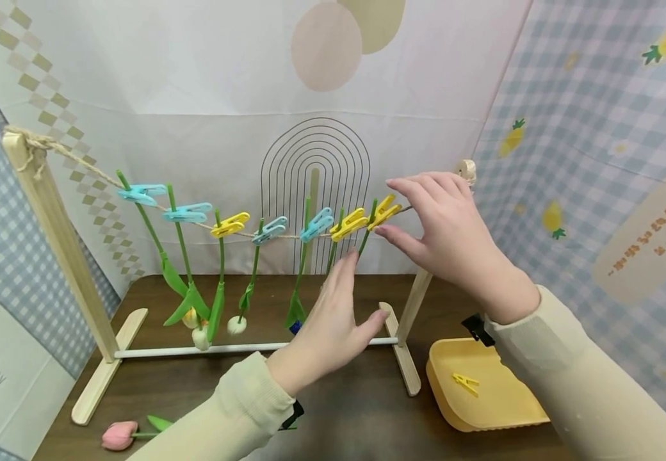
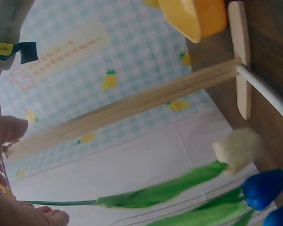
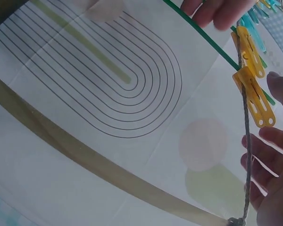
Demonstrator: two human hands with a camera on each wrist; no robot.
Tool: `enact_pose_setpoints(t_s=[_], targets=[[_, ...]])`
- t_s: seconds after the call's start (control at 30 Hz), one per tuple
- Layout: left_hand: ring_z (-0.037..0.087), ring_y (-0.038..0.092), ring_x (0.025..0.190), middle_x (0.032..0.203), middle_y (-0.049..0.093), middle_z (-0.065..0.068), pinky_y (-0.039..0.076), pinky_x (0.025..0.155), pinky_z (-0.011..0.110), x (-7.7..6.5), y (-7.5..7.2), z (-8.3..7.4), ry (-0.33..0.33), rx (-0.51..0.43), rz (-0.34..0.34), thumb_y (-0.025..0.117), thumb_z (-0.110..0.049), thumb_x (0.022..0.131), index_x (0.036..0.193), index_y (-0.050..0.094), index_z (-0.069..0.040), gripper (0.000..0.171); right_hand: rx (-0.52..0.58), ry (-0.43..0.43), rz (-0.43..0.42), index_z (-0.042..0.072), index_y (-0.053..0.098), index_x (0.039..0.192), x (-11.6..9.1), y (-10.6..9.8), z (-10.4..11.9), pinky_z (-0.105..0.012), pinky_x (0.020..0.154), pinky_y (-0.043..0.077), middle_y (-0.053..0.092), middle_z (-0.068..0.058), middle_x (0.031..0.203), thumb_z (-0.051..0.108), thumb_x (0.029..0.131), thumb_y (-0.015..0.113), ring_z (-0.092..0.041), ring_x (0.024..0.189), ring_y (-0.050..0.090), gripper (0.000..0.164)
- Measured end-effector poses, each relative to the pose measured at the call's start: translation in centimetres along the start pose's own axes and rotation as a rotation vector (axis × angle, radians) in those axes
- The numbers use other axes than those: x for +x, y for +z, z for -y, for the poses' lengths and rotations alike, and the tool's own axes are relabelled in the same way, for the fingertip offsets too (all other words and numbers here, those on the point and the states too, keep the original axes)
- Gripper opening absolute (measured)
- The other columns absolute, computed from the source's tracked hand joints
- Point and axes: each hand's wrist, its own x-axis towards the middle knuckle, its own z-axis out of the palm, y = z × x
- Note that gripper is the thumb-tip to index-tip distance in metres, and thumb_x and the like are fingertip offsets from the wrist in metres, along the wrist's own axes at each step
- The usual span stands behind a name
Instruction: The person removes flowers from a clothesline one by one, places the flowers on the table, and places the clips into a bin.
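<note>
My right hand (image 1: 454, 237) is beside the rightmost yellow clothespin (image 1: 385, 213) on the twine (image 1: 88, 168), thumb and fingers spread apart around its handle end. In the right wrist view that clothespin (image 3: 256, 101) clamps a green stem (image 3: 205, 35) to the twine, and a gap shows between thumb and fingers. Just below, my left hand (image 1: 333, 323) is near the stem with its fingers extended, holding nothing visible. A white tulip (image 2: 238, 149) hangs head down from that stem in the left wrist view, close to a blue tulip (image 2: 264, 188).
More artificial tulips hang from blue clothespins (image 1: 187, 212) and yellow ones. The twine joins two wooden posts (image 1: 62, 243) with a white bar (image 1: 194, 350) below. At right a yellow tray (image 1: 506, 400) holds a yellow clothespin (image 1: 467, 383). A pink tulip (image 1: 120, 436) lies front left.
</note>
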Motion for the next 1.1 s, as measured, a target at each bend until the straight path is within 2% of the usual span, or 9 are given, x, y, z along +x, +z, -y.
enact_pose_setpoints(t_s=[0.1, 0.27, 0.37, 0.5, 0.6, 0.73, 1.1], targets=[[0.023, 0.02, 0.143, 0.155, 0.021, 0.016, 0.026, 0.111, 0.045, 0.6, 0.1, -0.2, -0.025, -0.034, -0.01, 0.065, -0.032, 0.092, 0.152, 0.012, 0.0, 0.086, -0.019, 0.011, 0.033, 0.0, 0.06, 0.125, -0.1, 0.1, -0.1, -0.053, 0.095, 0.033, 0.064, -0.015, 0.112, 0.029, 0.081, 0.078, -0.039, 0.106, 0.051, 0.055], [0.024, 0.03, 0.138, 0.148, 0.031, 0.017, 0.032, 0.109, 0.044, 1.4, 0.2, -0.1, -0.015, -0.062, -0.047, 0.064, -0.023, 0.093, 0.151, 0.017, 0.0, 0.078, -0.021, 0.018, 0.073, 0.001, 0.062, 0.119, -0.2, 0.1, -0.1, -0.053, 0.095, 0.031, 0.065, -0.012, 0.106, 0.022, 0.086, 0.073, -0.034, 0.105, 0.052, 0.041], [0.022, 0.042, 0.128, 0.14, 0.04, 0.014, 0.04, 0.103, 0.04, 1.5, 0.3, 0.2, -0.001, -0.095, -0.063, 0.061, -0.015, 0.094, 0.149, 0.023, -0.001, 0.068, -0.018, 0.014, 0.075, 0.002, 0.063, 0.115, -0.2, 0.1, -0.1, -0.052, 0.096, 0.029, 0.066, -0.011, 0.103, 0.019, 0.088, 0.071, -0.033, 0.104, 0.053, 0.033], [0.016, 0.054, 0.107, 0.122, 0.052, 0.01, 0.048, 0.09, 0.028, 1.6, 0.5, 0.6, 0.055, -0.142, -0.083, 0.056, -0.002, 0.094, 0.143, 0.034, 0.002, 0.053, -0.019, 0.019, 0.066, 0.003, 0.064, 0.114, -0.3, 0.1, -0.1, -0.052, 0.097, 0.027, 0.067, -0.01, 0.102, 0.019, 0.089, 0.07, -0.031, 0.103, 0.053, 0.03], [0.015, 0.057, 0.102, 0.115, 0.055, 0.01, 0.049, 0.086, 0.023, 1.6, 0.7, 0.8, 0.092, -0.143, -0.096, 0.052, 0.003, 0.095, 0.137, 0.04, 0.004, 0.044, -0.02, 0.023, 0.056, 0.003, 0.064, 0.113, -0.3, 0.2, -0.1, -0.052, 0.097, 0.027, 0.067, -0.01, 0.101, 0.019, 0.091, 0.067, -0.031, 0.103, 0.053, 0.028], [0.016, 0.059, 0.099, 0.111, 0.058, 0.01, 0.05, 0.084, 0.023, 1.6, 0.6, 0.7, 0.109, -0.122, -0.113, 0.05, 0.004, 0.096, 0.134, 0.044, 0.004, 0.038, -0.017, 0.024, 0.033, 0.002, 0.064, 0.113, -0.2, 0.3, 0.1, -0.052, 0.096, 0.026, 0.067, -0.01, 0.1, 0.017, 0.094, 0.061, -0.031, 0.104, 0.053, 0.025], [0.014, 0.059, 0.099, 0.112, 0.057, 0.01, 0.05, 0.084, 0.021, 1.3, 0.2, 0.5, 0.096, -0.145, -0.099, 0.051, 0.006, 0.096, 0.134, 0.045, 0.003, 0.038, -0.014, 0.066, 0.014, 0.002, 0.064, 0.118, -0.3, 0.7, 0.5, -0.052, 0.096, 0.026, 0.066, -0.011, 0.103, 0.016, 0.098, 0.053, -0.032, 0.106, 0.052, 0.027]])
